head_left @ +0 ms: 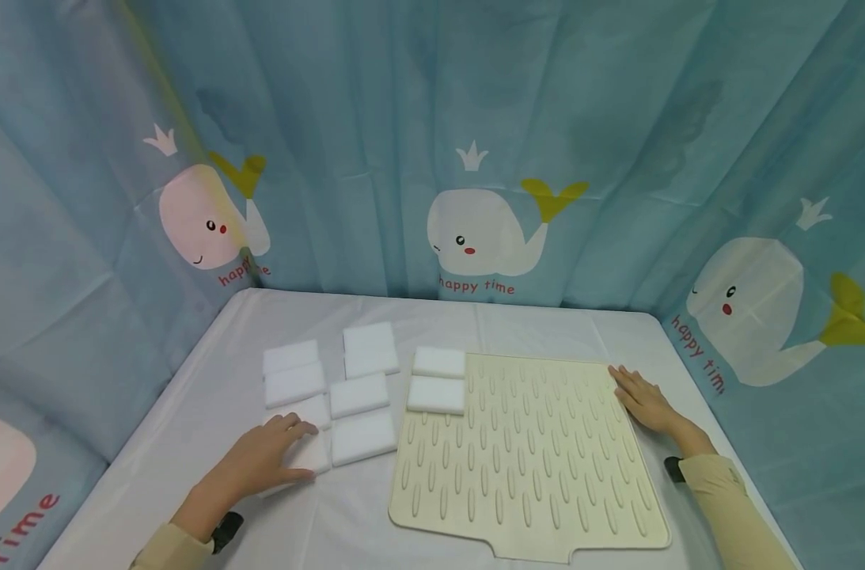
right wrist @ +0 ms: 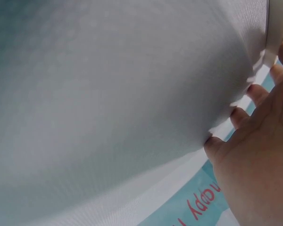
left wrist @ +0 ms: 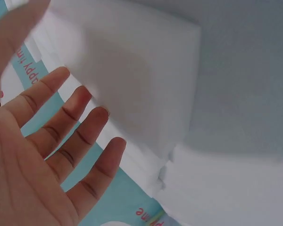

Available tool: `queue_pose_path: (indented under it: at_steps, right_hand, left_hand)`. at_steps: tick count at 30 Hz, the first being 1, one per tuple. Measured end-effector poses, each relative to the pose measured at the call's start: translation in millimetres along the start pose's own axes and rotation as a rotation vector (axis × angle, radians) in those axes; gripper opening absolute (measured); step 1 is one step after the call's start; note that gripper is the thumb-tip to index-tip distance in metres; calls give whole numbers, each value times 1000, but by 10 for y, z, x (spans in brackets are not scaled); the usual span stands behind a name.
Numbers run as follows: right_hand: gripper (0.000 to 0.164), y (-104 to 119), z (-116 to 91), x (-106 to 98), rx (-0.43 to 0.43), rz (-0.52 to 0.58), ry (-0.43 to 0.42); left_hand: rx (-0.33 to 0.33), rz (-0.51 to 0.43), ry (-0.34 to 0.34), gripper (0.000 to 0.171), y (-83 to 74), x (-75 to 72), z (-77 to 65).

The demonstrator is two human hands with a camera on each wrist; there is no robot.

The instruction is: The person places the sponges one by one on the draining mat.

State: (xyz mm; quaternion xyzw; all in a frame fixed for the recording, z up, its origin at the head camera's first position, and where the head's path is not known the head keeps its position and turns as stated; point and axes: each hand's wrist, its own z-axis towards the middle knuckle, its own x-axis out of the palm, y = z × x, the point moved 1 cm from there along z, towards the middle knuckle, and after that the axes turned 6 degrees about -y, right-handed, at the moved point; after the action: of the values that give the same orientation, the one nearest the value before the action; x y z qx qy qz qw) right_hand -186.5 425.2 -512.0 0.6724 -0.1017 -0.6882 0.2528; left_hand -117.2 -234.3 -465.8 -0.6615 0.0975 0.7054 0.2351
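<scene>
My left hand [head_left: 261,455] hovers at the nearest white sponge block [head_left: 312,454] in the left group, thumb spread from the fingers. The left wrist view shows those fingers lightly bent beside the large white block [left wrist: 132,75], not wrapped round it. To the right lies a cream drying mat [head_left: 525,507] with rows of raised ridges and a tab at its near edge. Two white blocks sit on its far left corner, one [head_left: 437,396] in front of the other [head_left: 439,362]. My right hand [head_left: 646,402] rests with extended fingers at the mat's far right edge.
Several more white blocks, such as one at the back [head_left: 370,350] and one in front [head_left: 363,437], lie left of the mat on the white-covered table [head_left: 354,522]. A blue curtain [head_left: 375,142] with printed whales stands behind and at both sides.
</scene>
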Motion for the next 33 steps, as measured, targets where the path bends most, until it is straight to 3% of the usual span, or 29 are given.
queue_pose_path:
  at_steps: [14, 24, 33]
  right_hand:
    - [53, 8, 7, -9, 9, 8, 5]
    - [54, -17, 3, 0, 10, 5, 8]
    - [54, -20, 6, -2, 11, 3, 10]
  left_hand:
    - [-48, 4, 81, 70, -37, -46, 4]
    - [-6, -15, 28, 65, -51, -244, 18]
    - [59, -53, -34, 63, -111, -355, 152]
